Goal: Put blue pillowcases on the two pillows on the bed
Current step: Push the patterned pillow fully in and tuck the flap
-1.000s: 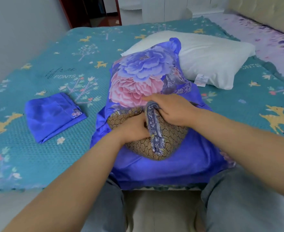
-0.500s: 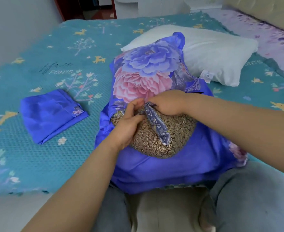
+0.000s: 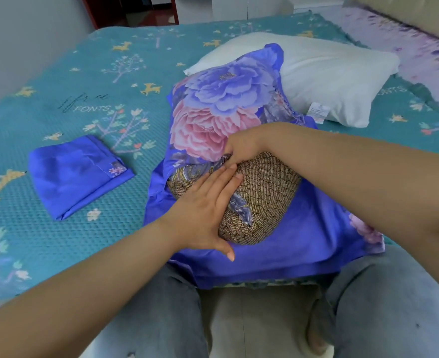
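A brown patterned pillow (image 3: 265, 197) lies at the bed's near edge, its far part inside a blue flowered pillowcase (image 3: 213, 104). The near end of the pillow sticks out bare. My left hand (image 3: 203, 210) lies flat with fingers spread on the pillow's near left side. My right hand (image 3: 244, 148) pinches the pillowcase's open hem at the top of the bare end. A white bare pillow (image 3: 329, 73) lies behind. A second blue pillowcase (image 3: 76, 174) rests folded on the left.
The teal patterned bedspread (image 3: 97, 81) covers the bed. A purple floral sheet (image 3: 407, 34) lies at the far right by the headboard. My knees in grey jeans (image 3: 384, 301) are below the bed edge, over a pale floor. A doorway is at the far top.
My left hand let go of the hem and now lies flat on the pillow. My right hand slid up and left along the hem. The view dropped closer.
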Action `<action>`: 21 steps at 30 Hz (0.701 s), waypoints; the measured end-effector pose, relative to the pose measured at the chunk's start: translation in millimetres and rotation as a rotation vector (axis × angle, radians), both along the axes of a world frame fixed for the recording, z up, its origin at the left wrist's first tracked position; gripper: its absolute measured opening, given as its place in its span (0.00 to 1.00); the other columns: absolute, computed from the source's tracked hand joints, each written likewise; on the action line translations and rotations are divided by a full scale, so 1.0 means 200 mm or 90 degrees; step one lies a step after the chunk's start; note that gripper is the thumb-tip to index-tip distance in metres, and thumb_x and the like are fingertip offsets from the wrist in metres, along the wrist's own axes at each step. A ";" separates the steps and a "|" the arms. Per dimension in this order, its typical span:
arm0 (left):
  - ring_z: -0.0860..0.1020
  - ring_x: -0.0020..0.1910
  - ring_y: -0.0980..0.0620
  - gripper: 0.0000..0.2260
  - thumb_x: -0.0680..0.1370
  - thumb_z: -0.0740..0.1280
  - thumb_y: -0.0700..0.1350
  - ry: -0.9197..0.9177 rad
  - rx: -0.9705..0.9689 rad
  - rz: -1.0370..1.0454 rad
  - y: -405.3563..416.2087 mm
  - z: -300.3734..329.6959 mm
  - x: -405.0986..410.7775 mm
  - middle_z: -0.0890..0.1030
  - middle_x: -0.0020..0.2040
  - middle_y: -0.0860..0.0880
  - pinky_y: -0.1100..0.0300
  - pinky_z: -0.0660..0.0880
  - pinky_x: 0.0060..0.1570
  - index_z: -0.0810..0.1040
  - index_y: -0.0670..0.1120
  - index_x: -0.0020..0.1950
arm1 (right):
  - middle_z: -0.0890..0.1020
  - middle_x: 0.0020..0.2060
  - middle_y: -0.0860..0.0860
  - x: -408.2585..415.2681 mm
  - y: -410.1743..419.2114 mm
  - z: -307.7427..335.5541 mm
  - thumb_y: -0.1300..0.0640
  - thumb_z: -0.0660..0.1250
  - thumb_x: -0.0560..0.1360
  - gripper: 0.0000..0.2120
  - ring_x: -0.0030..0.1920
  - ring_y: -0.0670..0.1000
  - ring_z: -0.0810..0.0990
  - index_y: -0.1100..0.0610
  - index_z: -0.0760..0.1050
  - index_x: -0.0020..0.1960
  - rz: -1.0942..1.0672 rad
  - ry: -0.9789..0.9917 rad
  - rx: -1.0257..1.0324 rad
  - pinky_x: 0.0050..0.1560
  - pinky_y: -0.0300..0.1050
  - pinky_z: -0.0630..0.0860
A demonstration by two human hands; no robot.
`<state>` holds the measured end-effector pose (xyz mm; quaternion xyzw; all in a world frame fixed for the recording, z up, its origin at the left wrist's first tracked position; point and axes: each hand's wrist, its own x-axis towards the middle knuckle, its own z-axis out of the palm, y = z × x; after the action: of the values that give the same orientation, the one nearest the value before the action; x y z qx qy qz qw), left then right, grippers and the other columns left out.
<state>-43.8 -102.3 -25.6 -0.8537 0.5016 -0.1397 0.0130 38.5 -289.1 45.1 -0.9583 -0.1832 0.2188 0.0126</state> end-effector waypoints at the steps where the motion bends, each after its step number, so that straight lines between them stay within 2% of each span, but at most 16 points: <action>1: 0.58 0.74 0.40 0.64 0.53 0.57 0.82 -0.014 -0.004 0.011 -0.02 -0.02 -0.01 0.53 0.76 0.37 0.45 0.60 0.71 0.50 0.39 0.76 | 0.71 0.33 0.46 0.00 0.00 0.00 0.50 0.62 0.78 0.15 0.35 0.47 0.69 0.53 0.68 0.35 -0.003 -0.002 -0.003 0.31 0.35 0.61; 3: 0.63 0.72 0.38 0.64 0.53 0.61 0.80 -0.027 -0.023 0.032 -0.05 -0.06 -0.02 0.54 0.75 0.34 0.46 0.64 0.68 0.50 0.38 0.75 | 0.71 0.33 0.46 0.02 -0.02 -0.01 0.51 0.61 0.78 0.13 0.40 0.50 0.71 0.56 0.72 0.38 -0.008 -0.009 0.003 0.32 0.34 0.62; 5: 0.68 0.67 0.38 0.59 0.58 0.62 0.78 -0.031 -0.066 0.048 -0.07 -0.08 -0.01 0.58 0.74 0.34 0.47 0.68 0.65 0.52 0.38 0.75 | 0.71 0.33 0.47 0.02 -0.02 -0.02 0.49 0.61 0.79 0.15 0.42 0.51 0.71 0.56 0.72 0.38 -0.010 -0.025 0.013 0.33 0.36 0.63; 7: 0.73 0.62 0.40 0.54 0.61 0.62 0.75 -0.024 -0.099 0.065 -0.10 -0.07 0.01 0.66 0.70 0.35 0.49 0.72 0.60 0.54 0.39 0.73 | 0.75 0.35 0.51 0.01 -0.02 -0.04 0.45 0.60 0.78 0.19 0.41 0.52 0.72 0.59 0.74 0.40 -0.016 -0.040 0.022 0.37 0.42 0.67; 9: 0.78 0.56 0.42 0.52 0.59 0.62 0.74 -0.020 -0.114 0.085 -0.12 -0.03 0.04 0.75 0.62 0.40 0.50 0.77 0.53 0.59 0.40 0.71 | 0.77 0.39 0.54 0.00 -0.02 -0.05 0.44 0.60 0.78 0.21 0.41 0.52 0.73 0.62 0.76 0.45 -0.037 -0.063 0.049 0.42 0.43 0.68; 11: 0.81 0.49 0.43 0.50 0.57 0.60 0.74 -0.020 -0.123 0.106 -0.13 0.02 0.06 0.80 0.53 0.44 0.52 0.80 0.44 0.66 0.40 0.68 | 0.76 0.41 0.54 -0.02 -0.06 -0.05 0.48 0.57 0.80 0.18 0.42 0.52 0.73 0.62 0.75 0.45 -0.083 -0.107 0.138 0.46 0.44 0.68; 13: 0.81 0.46 0.43 0.48 0.57 0.59 0.74 -0.002 -0.121 0.118 -0.14 0.06 0.09 0.81 0.50 0.44 0.51 0.80 0.40 0.69 0.42 0.65 | 0.78 0.45 0.55 -0.05 -0.12 -0.05 0.53 0.55 0.81 0.14 0.48 0.54 0.76 0.63 0.72 0.50 -0.156 -0.170 0.273 0.52 0.47 0.71; 16: 0.81 0.49 0.43 0.42 0.59 0.66 0.72 0.050 -0.097 0.144 -0.14 0.11 0.15 0.81 0.51 0.46 0.52 0.76 0.44 0.71 0.45 0.62 | 0.78 0.50 0.53 -0.14 -0.17 -0.08 0.56 0.54 0.81 0.11 0.51 0.51 0.76 0.60 0.70 0.56 -0.197 -0.332 0.456 0.55 0.44 0.71; 19: 0.79 0.52 0.43 0.37 0.58 0.75 0.66 0.180 -0.153 0.169 -0.13 0.20 0.26 0.82 0.53 0.45 0.56 0.74 0.49 0.73 0.48 0.61 | 0.74 0.52 0.50 -0.27 -0.19 -0.12 0.59 0.55 0.80 0.11 0.54 0.49 0.73 0.63 0.71 0.58 -0.290 -0.630 0.697 0.60 0.40 0.68; 21: 0.78 0.56 0.46 0.37 0.56 0.75 0.67 0.282 -0.196 0.194 -0.10 0.27 0.35 0.82 0.55 0.47 0.60 0.71 0.52 0.76 0.49 0.60 | 0.74 0.48 0.45 -0.43 -0.21 -0.17 0.59 0.56 0.80 0.09 0.50 0.45 0.73 0.63 0.71 0.55 -0.335 -0.733 0.733 0.57 0.42 0.70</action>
<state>26.4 -122.2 28.5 -0.9206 0.3313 -0.0210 -0.2056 -46.8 -330.3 11.5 -0.7759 -0.0154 -0.4392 0.4525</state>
